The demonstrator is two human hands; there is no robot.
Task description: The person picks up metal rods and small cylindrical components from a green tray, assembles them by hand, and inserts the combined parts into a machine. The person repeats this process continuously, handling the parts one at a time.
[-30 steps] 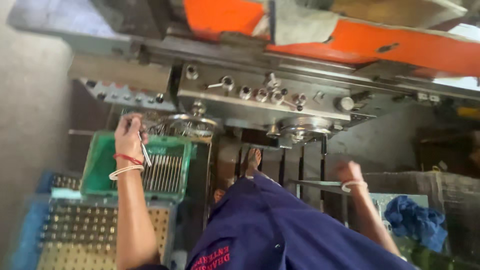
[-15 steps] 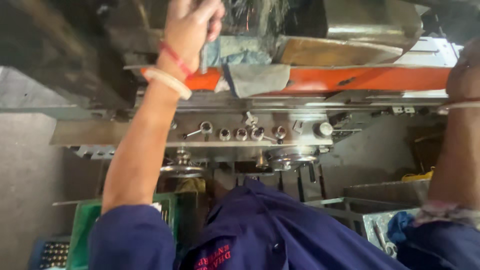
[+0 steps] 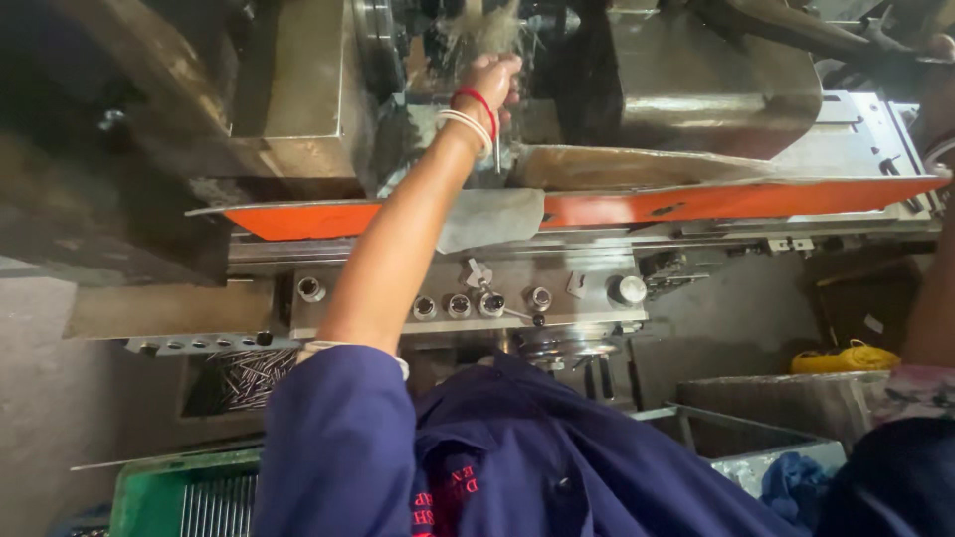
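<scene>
Left hand (image 3: 492, 85) reaching up above the orange machine tray (image 3: 696, 204), fingers closed around a thin metal pin (image 3: 496, 149). Right hand out of frame, so can't tell its fingers. Green crate (image 3: 149, 492) way below the tray.

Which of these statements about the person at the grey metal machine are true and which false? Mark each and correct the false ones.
1. The left hand reaches up into the machine. True.
2. The left wrist wears a red band and a white band. True.
3. The long strip across the machine is blue. False: it is orange.
4. The crate at lower left is yellow. False: it is green.
5. The person's sleeve is dark blue. True.
</scene>
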